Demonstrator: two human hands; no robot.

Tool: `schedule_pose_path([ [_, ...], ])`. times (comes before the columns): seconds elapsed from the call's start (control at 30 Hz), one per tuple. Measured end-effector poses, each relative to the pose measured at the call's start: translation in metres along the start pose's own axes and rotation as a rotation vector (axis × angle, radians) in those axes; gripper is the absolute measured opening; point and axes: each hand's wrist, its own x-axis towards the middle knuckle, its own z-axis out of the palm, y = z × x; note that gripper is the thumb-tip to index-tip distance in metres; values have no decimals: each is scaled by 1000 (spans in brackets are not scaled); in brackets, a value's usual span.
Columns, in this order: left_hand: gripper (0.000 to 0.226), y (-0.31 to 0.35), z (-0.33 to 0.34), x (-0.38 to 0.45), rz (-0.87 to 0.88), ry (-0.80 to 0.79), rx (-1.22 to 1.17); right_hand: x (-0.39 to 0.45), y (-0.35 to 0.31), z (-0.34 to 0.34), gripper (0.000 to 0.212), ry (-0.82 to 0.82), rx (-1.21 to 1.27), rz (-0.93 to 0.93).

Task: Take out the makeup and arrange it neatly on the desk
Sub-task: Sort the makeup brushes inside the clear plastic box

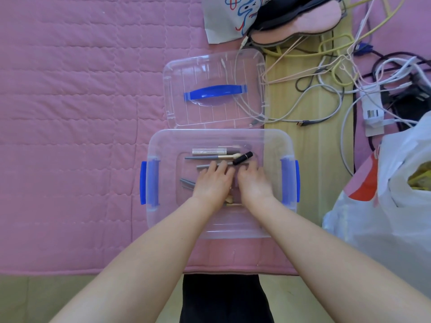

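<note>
Hands: left hand and right hand are reaching into the clear plastic storage box, fingers relaxed, grasping nothing.
Makeup: black lipstick tube and grey pencils are lying inside.
Lid: clear blue-handled lid is lying just beyond, on the pink quilted bed.

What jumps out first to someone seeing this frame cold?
Both hands, left hand and right hand, reach down into a clear plastic box with blue latches on a pink quilt, among slim makeup sticks and a black lipstick. Just beyond the box lies its clear lid with a blue handle. At the upper right, a tangle of cables sprawls over a wooden board.
</note>
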Motion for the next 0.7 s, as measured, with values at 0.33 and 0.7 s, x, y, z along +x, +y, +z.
schedule_pose_path([
  [0.33, 26, -6, -8, -7, -124, -137, -339, -1, 6, -8, 43, -92, 152, -37],
  [0.7, 49, -28, -36, -24, -194, -55, -284, -26, 8, -9, 28, -103, 244, -110],
])
